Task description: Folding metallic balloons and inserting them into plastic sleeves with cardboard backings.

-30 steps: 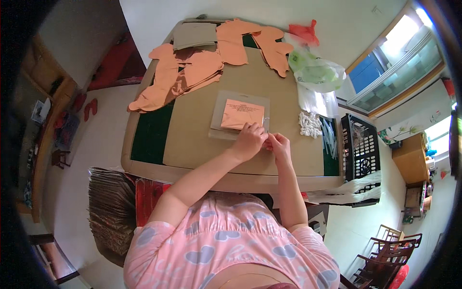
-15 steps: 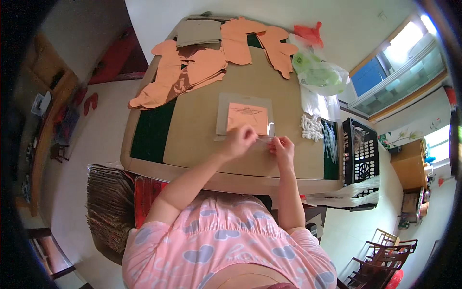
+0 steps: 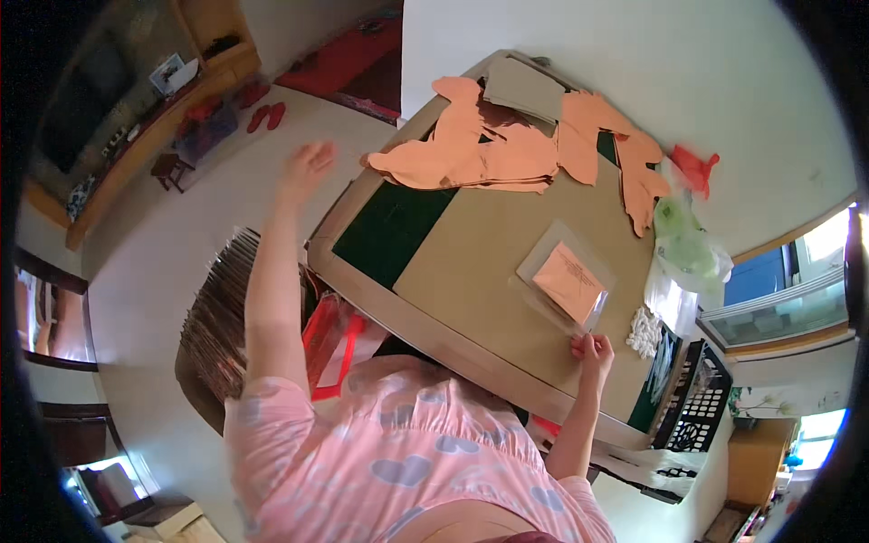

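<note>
My right hand (image 3: 593, 351) pinches the near edge of a clear plastic bag (image 3: 604, 296) lying on the brown board. Inside the bag is a flat orange card (image 3: 568, 277) with small dark print, backed by a greyish sheet. My left hand (image 3: 310, 169) is raised past the table's left edge, over the floor. It is slightly blurred, its fingers stretched out and nothing in them. Orange cut-out sheets (image 3: 516, 159) lie stacked at the far side, with a pile of grey-brown cards (image 3: 523, 88) among them.
Beside the board on the right are white small pieces (image 3: 644, 332), pale thin strips (image 3: 660, 366) and a green-white plastic bag (image 3: 685, 240). A black crate (image 3: 704, 394) stands off the table's right edge. A tall stack of packed sheets (image 3: 226, 312) stands at left, below table height.
My left hand has let go of the bag and swung far left, off the table. My view has turned left. My right hand still grips the bag's edge.
</note>
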`<state>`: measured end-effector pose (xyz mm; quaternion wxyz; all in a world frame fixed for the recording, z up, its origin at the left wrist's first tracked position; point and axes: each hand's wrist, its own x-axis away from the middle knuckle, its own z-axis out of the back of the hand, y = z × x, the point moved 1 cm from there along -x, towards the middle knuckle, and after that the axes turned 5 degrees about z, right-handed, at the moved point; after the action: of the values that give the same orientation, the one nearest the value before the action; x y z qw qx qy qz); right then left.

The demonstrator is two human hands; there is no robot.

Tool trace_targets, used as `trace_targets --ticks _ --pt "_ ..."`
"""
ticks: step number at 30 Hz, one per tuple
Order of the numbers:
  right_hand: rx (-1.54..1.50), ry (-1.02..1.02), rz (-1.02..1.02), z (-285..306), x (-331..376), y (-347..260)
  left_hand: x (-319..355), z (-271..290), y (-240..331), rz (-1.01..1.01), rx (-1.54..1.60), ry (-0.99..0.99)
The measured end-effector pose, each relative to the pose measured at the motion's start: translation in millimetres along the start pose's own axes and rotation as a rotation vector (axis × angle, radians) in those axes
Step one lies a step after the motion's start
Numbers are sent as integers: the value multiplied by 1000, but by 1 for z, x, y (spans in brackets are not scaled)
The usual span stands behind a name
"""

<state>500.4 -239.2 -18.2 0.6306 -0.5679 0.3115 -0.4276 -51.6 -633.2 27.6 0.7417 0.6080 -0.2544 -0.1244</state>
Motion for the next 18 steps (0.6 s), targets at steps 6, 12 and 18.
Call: trace_targets --ticks 6,12,18 --pt "-141 35 -19 -1 7 -1 -28 31 -59 69 -1294 459" --pt "-154 -32 25 14 24 -12 82 -163 84 -550 -853 395" --pt "737 -62 374 1 32 -40 132 -319 23 -1136 -696 -391"
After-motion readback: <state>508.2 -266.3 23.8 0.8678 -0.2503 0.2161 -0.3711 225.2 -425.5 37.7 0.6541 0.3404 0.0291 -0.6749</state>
